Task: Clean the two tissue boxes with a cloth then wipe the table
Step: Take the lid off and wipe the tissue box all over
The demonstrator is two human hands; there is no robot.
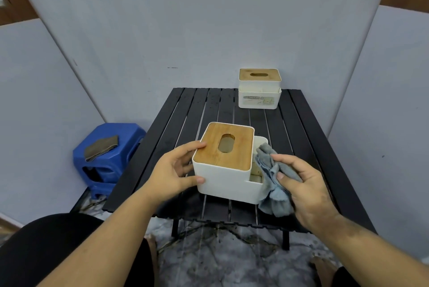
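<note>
Gripping the near tissue box (pixel 226 177) by its left end, the left hand (pixel 173 174) has its fingers over the top edge by the wooden lid (pixel 226 147) and its thumb on the white front wall, while the right hand (pixel 308 190) pinches a bunched grey cloth (pixel 270 184) against the box's lower side compartment (pixel 257 169). The box appears tilted and slightly raised from the front half of the black slatted table (pixel 216 103).

A second tissue box (pixel 260 88) stands well apart at the table's far right corner, upright, its lid in place.

Risks, judged from this moment: the box is held from one end only, so a firm wipe from the right could twist it out of the left hand's hold. Whether the wooden lid is fixed cannot be told; if loose, a steeper tilt could slide it off. The cloth's hanging folds could catch on the compartment's rim and drag the box sideways. Later, when the table is wiped, the cloth's edges may snag in the gaps between the slats, and the far box sits close enough to the corner to be nudged off.

The table stands low on a marbled grey floor (pixel 232 263), enclosed by pale grey panels (pixel 185 19). To the left, a blue plastic stool (pixel 111 159) carries a folded brownish cloth (pixel 101 147).
</note>
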